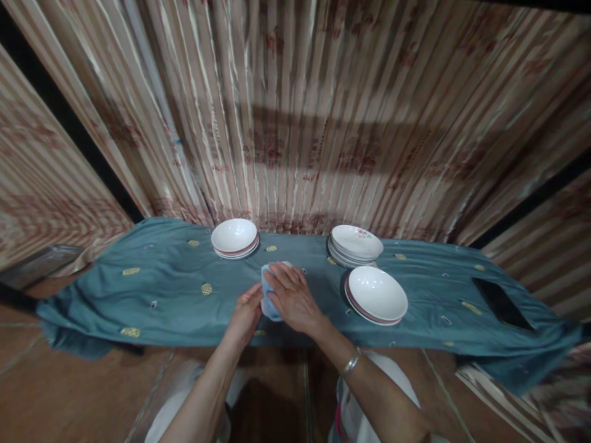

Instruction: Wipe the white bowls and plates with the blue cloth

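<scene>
Above the front middle of the table, my two hands meet at a folded light blue cloth. My left hand is closed at the cloth's left side, its thumb and fingers by the edge. Over the cloth lies my right hand, fingers pressed together against it. A pale sliver shows behind the right fingertips; whether a dish is inside the cloth is hidden. Nearest on the left is a stack of white bowls. To the right stand more stacked white bowls and, behind them, a pile of flower-patterned white plates.
A teal cloth with yellow pineapple prints covers the table. A black phone lies at its right end. Striped curtains hang right behind, with dark frame poles on both sides. Below is a tiled floor.
</scene>
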A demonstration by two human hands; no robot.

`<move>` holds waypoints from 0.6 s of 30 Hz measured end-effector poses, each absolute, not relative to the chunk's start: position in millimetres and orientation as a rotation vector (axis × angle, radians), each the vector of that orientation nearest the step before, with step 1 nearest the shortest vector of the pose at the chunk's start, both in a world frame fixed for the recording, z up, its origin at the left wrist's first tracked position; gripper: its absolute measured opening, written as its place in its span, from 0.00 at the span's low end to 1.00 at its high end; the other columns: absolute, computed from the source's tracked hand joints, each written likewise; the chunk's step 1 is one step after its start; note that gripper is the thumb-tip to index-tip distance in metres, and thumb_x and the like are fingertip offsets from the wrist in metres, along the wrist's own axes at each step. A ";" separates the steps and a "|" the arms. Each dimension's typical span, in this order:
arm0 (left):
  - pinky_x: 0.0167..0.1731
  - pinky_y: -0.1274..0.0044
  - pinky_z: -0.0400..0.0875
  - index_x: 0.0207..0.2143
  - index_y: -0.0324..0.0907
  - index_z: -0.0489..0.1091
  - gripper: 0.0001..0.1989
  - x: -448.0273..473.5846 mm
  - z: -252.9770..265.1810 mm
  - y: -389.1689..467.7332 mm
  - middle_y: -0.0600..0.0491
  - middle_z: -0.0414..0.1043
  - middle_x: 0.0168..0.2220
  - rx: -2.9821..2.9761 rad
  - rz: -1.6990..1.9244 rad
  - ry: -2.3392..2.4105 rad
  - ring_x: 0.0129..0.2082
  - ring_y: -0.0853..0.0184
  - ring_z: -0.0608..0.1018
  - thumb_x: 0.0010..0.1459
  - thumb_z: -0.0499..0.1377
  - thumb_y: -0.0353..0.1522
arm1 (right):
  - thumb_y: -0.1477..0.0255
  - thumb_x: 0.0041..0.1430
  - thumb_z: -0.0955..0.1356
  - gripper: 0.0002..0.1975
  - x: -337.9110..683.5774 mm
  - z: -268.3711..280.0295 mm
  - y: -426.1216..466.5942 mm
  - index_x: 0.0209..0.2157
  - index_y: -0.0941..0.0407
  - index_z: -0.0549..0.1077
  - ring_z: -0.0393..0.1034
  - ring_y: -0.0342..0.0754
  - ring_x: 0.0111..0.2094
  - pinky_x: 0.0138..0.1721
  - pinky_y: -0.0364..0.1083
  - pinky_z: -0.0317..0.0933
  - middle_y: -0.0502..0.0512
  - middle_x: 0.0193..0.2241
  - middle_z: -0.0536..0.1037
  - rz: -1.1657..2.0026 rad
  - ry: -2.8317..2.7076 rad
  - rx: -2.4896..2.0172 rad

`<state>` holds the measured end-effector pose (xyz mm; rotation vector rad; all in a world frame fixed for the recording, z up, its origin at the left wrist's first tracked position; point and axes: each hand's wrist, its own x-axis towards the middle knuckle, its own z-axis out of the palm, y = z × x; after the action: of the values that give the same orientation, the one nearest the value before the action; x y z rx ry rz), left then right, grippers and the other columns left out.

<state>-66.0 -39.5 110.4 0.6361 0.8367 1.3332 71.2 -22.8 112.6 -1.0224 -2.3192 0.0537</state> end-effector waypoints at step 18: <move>0.39 0.74 0.73 0.37 0.36 0.78 0.15 -71.7 107.5 -43.1 0.45 0.80 0.35 0.589 1.413 0.859 0.40 0.58 0.80 0.46 0.67 0.33 | 0.63 0.65 0.58 0.19 85.5 80.0 28.2 0.50 0.52 0.74 0.69 0.49 0.53 0.57 0.52 0.59 0.56 0.51 0.76 0.882 -1.716 -1.217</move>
<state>-71.7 -43.1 107.5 0.5890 0.8585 1.4134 85.5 28.2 80.0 -1.2170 -1.7155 0.8824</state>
